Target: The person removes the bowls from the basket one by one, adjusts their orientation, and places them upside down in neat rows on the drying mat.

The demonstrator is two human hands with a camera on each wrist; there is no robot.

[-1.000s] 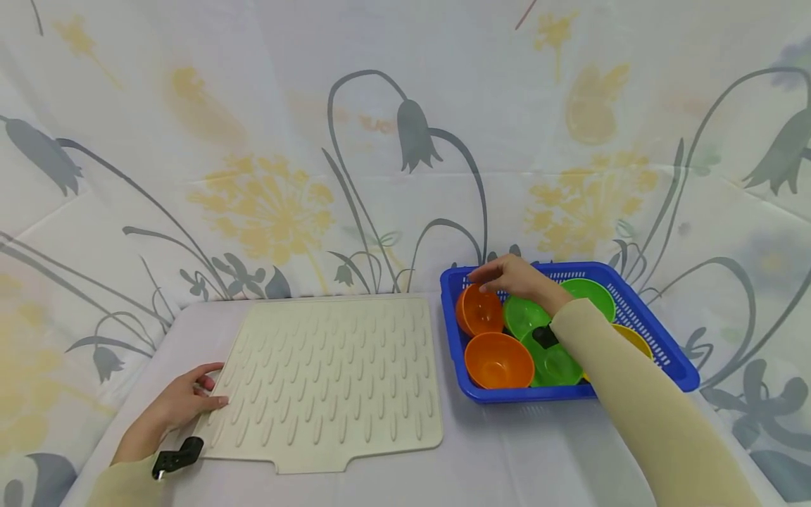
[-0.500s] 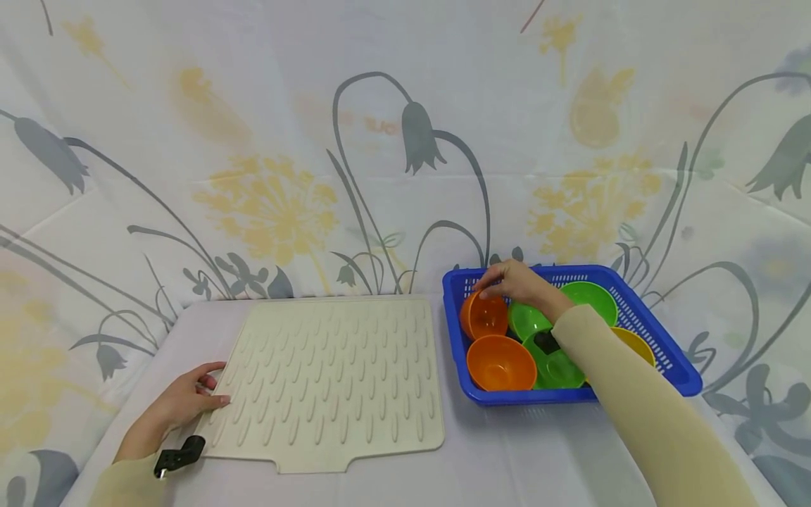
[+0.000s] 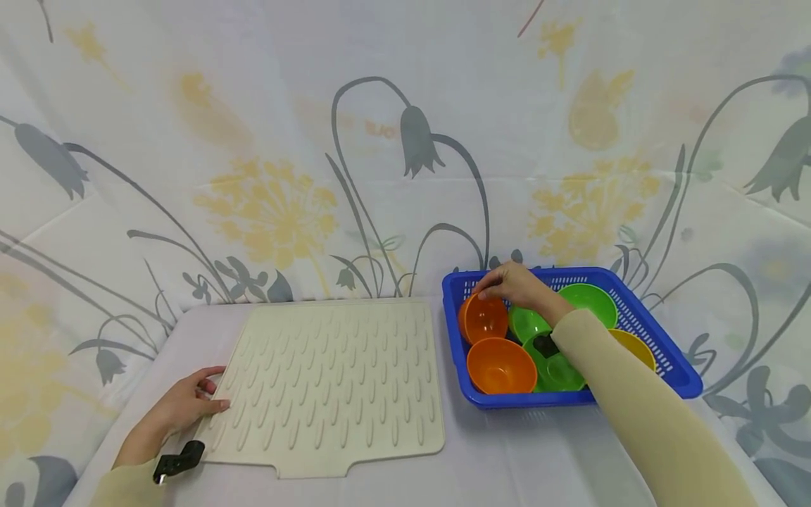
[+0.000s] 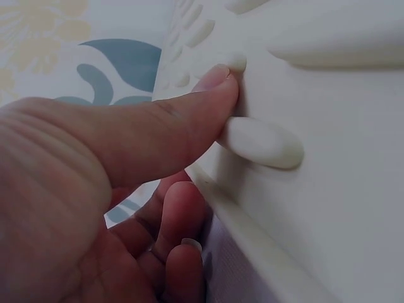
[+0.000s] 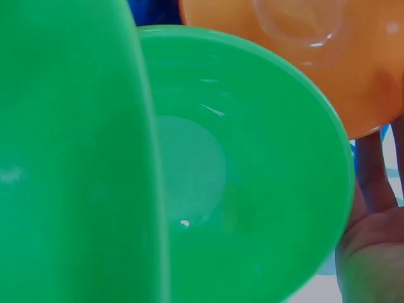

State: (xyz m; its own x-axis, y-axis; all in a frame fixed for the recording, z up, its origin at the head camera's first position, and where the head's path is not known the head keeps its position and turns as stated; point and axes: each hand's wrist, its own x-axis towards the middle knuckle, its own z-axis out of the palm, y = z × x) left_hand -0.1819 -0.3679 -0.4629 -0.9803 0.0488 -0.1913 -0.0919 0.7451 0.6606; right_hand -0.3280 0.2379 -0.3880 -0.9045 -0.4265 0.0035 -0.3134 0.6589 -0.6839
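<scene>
My left hand holds the left edge of a cream ribbed mat; in the left wrist view the thumb lies on top between the raised ribs, the other fingers curled at the edge below. My right hand reaches into a blue basket and pinches the upper rim of a tilted orange bowl in its back left corner. Another orange rim shows close against that bowl's left side. In the right wrist view, a green bowl hides much of the hand and the orange bowl.
A second orange bowl sits at the basket's front left. Green bowls and a yellow bowl fill the middle and right, partly behind my forearm. A patterned cloth hangs behind the white-covered table.
My right hand has lowered slightly, and its fingers have closed on the orange bowl's rim. The left hand stays on the mat's edge. The head view has shifted a little.
</scene>
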